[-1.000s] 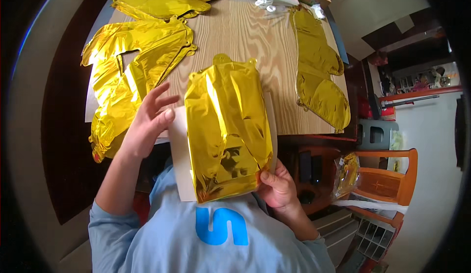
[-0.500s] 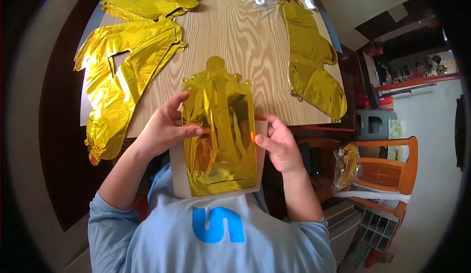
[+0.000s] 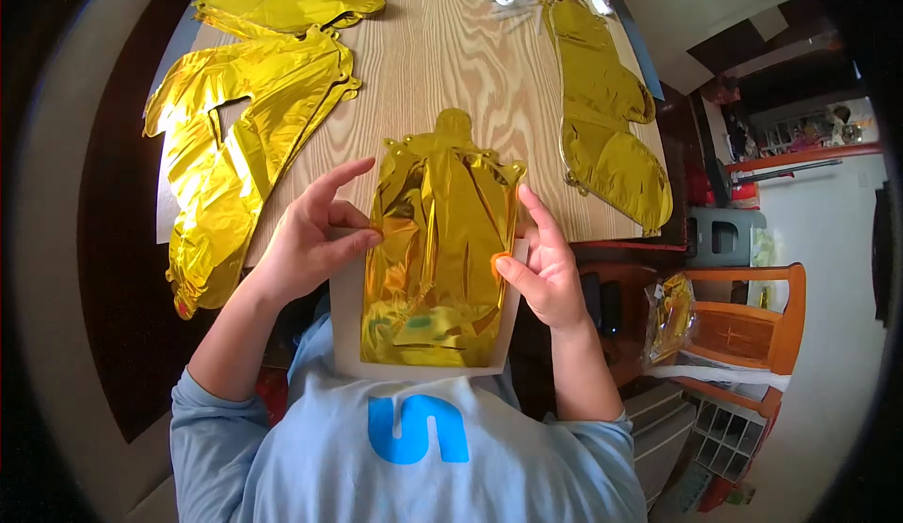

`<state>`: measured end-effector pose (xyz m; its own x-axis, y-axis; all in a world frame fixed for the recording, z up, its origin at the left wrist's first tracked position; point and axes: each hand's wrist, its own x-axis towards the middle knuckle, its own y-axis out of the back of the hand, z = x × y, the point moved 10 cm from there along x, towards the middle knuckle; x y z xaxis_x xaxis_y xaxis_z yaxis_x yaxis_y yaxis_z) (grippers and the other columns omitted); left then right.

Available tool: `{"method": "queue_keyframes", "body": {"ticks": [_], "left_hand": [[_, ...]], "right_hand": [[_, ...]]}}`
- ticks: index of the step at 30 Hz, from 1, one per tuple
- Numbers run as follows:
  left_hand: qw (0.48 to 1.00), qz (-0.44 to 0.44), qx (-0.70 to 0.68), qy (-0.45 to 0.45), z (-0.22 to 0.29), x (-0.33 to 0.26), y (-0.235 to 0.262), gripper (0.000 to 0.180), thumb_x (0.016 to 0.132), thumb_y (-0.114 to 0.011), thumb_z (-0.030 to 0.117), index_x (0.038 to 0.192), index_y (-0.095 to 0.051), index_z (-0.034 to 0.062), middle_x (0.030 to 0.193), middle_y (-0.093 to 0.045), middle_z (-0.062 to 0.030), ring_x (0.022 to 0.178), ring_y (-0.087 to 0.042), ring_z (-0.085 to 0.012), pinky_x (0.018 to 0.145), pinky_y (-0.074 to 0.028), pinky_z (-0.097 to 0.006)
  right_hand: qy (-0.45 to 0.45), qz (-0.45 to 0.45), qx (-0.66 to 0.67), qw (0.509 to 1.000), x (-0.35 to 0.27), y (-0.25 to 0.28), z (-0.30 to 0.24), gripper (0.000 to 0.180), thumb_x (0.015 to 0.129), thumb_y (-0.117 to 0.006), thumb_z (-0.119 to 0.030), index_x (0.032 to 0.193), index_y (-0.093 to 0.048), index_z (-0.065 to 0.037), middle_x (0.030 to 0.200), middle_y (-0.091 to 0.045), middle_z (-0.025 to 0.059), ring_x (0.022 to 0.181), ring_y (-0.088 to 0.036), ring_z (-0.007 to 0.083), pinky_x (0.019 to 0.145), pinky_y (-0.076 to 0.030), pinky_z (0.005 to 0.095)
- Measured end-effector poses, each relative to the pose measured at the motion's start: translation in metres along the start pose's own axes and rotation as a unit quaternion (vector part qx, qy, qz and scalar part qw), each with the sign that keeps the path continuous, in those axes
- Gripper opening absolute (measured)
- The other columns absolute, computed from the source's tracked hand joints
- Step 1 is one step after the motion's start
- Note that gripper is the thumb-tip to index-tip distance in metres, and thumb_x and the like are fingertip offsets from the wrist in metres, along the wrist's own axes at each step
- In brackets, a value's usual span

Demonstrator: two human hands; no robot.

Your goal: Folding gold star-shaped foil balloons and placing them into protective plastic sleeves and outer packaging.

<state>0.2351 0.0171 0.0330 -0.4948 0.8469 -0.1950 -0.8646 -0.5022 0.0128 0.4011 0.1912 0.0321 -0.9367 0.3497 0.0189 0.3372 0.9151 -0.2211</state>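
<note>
Gold foil is filling most of the view: the person is holding a flat, uninflated gold foil balloon (image 3: pixel 440 241) against a white backing card (image 3: pixel 350 335), above their lap at the near edge of the wooden table (image 3: pixel 451 62). The left hand (image 3: pixel 306 241) is pinching the balloon's left edge, its fingers partly spread. The right hand (image 3: pixel 546 264) is pressing thumb and fingers on the right edge, beside a small orange spot. Beyond the held balloon, three more flat gold balloons are lying on the table: two at the far left (image 3: pixel 235 137), one at the far right (image 3: pixel 607 109). None looks inflated, so the work seems to be at an early stage, with every balloon still flat.
</note>
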Motion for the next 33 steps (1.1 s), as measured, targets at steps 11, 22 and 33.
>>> {"method": "queue_keyframes", "body": {"ticks": [11,22,33], "left_hand": [[0.993,0.044,0.097,-0.058,0.003,-0.002,0.006,0.024,0.097,-0.063,0.000,0.119,-0.071,0.0012,0.098,-0.074,-0.0053,0.093,-0.066,-0.0077,0.087,-0.052,-0.023],[0.996,0.016,0.085,0.020,0.012,-0.016,0.006,0.027,0.089,-0.076,0.008,0.114,-0.072,-0.0029,0.098,-0.076,-0.0067,0.090,-0.069,-0.0084,0.082,-0.056,-0.025],[0.987,-0.029,0.137,0.073,0.023,-0.015,-0.003,0.040,0.085,-0.079,0.004,0.123,-0.067,-0.0020,0.111,-0.073,-0.0058,0.101,-0.064,-0.0072,0.087,-0.053,-0.026]], "right_hand": [[-0.019,0.022,-0.154,0.988,0.003,0.013,0.012,0.035,0.098,-0.063,-0.002,0.133,-0.061,-0.002,0.131,-0.067,0.0087,0.115,-0.062,0.0120,0.098,-0.048,0.0262],[-0.071,0.034,-0.119,0.990,0.002,0.007,0.003,0.033,0.093,-0.073,-0.005,0.123,-0.065,0.002,0.105,-0.071,0.0038,0.089,-0.063,0.0050,0.079,-0.053,0.0205],[-0.098,0.014,-0.207,0.973,-0.008,0.006,-0.021,0.032,0.088,-0.074,0.001,0.120,-0.066,0.001,0.093,-0.068,-0.0019,0.069,-0.054,-0.0025,0.060,-0.045,0.0162]]}}
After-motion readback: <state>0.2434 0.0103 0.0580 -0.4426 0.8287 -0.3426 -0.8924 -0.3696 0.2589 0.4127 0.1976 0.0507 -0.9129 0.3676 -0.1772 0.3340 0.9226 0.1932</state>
